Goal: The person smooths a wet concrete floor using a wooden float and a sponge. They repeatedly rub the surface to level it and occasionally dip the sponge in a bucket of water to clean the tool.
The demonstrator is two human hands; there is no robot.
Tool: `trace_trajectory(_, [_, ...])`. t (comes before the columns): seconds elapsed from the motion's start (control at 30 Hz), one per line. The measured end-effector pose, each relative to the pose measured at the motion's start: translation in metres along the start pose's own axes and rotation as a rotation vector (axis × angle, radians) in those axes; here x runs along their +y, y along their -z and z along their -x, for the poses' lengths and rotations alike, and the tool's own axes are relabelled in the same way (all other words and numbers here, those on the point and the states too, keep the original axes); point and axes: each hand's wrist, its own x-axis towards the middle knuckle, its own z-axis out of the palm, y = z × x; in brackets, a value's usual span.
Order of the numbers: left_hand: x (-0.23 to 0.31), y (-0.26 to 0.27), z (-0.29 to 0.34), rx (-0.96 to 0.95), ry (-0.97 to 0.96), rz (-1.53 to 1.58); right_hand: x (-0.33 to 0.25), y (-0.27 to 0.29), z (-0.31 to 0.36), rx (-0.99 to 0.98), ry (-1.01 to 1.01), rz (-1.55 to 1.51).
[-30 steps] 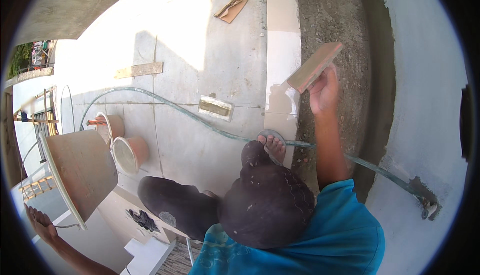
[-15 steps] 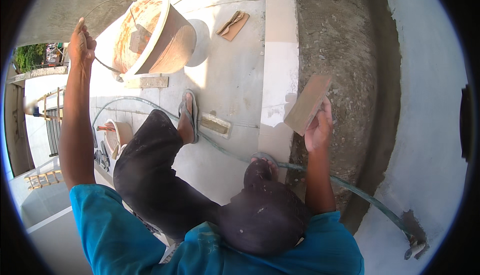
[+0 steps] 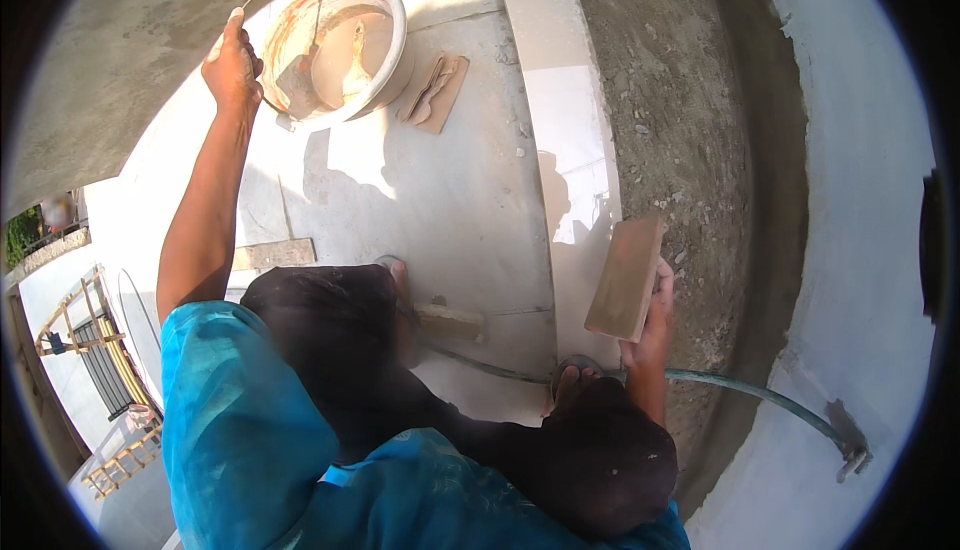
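My left hand (image 3: 233,68) is closed around the thin wire handle of a large pale bucket (image 3: 400,60), at the far left. Reddish-brown smears coat the bucket's inner wall. A pale tool-like object (image 3: 357,65) shows inside it, but its kind is unclear. To the right, my right hand (image 3: 650,325) grips a flat rectangular plastering float (image 3: 628,275) from behind and below. The float's broad, brownish-grey face is turned up, and its grip is hidden. It is held above the border between the pale tiled strip and the rough ground.
Folded brown cardboard (image 3: 437,95) lies beside the bucket. A flat strip (image 3: 275,254) and a small block (image 3: 450,322) rest on the pale floor. A green hose (image 3: 750,380) runs past my foot to a tap (image 3: 852,465) at the right wall (image 3: 850,250).
The bucket and my left hand have shifted right in view, and more of the bucket's inside shows. The float has come lower in the picture and stands steeper. The whole view has turned somewhat.
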Motion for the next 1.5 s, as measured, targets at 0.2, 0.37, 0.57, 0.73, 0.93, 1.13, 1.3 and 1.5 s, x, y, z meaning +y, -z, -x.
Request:
trace_trajectory(0.2, [-0.011,-0.003,-0.047,-0.140,0.134,0.134,-0.007,-0.091,0.007,0.155,-0.024,0.075])
trace_trajectory(0.37, [-0.021,0.004,-0.071,-0.250,0.275,0.268,-0.060,-0.125,0.025,0.251,-0.003,0.251])
trace_trajectory(0.57, [-0.106,0.055,-0.133,-0.142,-0.019,-0.324,-0.126,-0.189,0.032,0.157,0.184,0.293])
trace_trajectory(0.73, [-0.140,0.066,-0.165,-0.057,0.166,-0.201,-0.167,-0.244,-0.021,-0.050,0.261,0.253])
trace_trajectory(0.93, [-0.041,0.015,-0.073,-0.233,-0.303,-0.419,-0.116,-0.232,-0.130,-0.308,-0.158,-0.239])
trace_trajectory(1.13, [-0.036,-0.054,0.074,-0.710,0.589,0.281,-0.088,-0.276,-0.205,-0.706,-0.550,-0.864])
trace_trajectory(1.3, [-0.021,-0.103,0.122,-0.464,0.676,0.619,-0.084,-0.267,-0.220,-0.767,-0.732,-1.004])
trace_trajectory(1.5, [-0.023,-0.061,0.078,-0.229,0.580,0.546,-0.067,-0.223,-0.234,-0.841,-0.900,-0.560])
